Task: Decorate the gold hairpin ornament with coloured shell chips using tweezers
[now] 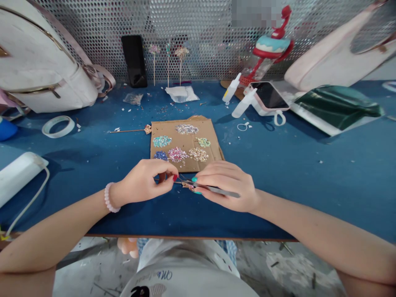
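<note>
My left hand (151, 179) is closed in a pinch around the thin shaft of a hairpin-like metal stick. Its rose-gold decorated head (187, 186) lies between my two hands, partly hidden by the right fingertips. In my right hand (230, 185) are grey metal tweezers (221, 191), their tips pointing left toward the ornament. Just beyond both hands rests a cardboard sheet (185, 166) with several small piles of coloured chips, among them pink (177, 154), gold (198, 154), turquoise (161, 141) and silvery white (187, 129).
Another rose-gold stick (130, 130) lies left of the cardboard. Behind stand decorated sticks (181, 62) and a black phone (134, 62). Glue bottles (244, 103), a white device (269, 98) and a green pouch (337, 108) are at right; a tape roll (58, 126) and backpack (46, 62) at left.
</note>
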### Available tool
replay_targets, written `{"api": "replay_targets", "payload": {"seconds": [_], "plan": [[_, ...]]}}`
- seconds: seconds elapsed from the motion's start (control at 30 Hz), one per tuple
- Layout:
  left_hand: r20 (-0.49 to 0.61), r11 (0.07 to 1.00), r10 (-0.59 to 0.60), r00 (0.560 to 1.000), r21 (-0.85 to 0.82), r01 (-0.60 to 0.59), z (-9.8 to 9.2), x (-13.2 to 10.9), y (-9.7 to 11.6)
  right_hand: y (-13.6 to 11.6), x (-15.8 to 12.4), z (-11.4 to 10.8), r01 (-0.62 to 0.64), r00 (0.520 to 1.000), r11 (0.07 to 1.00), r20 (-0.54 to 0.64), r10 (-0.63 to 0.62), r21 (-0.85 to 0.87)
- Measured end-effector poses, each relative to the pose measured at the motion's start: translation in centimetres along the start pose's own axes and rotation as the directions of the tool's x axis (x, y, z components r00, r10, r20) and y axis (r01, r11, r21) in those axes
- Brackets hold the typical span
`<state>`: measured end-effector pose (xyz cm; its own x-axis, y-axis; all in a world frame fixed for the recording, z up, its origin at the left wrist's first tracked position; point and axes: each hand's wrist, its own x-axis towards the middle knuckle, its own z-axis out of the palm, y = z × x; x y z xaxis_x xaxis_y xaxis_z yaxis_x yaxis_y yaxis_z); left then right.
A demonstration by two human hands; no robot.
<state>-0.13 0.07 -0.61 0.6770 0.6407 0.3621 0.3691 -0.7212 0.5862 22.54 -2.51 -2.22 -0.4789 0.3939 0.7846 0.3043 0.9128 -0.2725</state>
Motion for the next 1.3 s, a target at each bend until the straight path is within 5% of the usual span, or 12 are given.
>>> {"api": "replay_targets", "payload": {"seconds": [1.3], "plan": [[-0.003,0.998,0.053,0.999,-0.015,-0.053,-0.14,0.13,-0.04,-0.15,0.16,-0.26,0.012,1.0,1.0,0.02,-0.012,-0.006]]}}
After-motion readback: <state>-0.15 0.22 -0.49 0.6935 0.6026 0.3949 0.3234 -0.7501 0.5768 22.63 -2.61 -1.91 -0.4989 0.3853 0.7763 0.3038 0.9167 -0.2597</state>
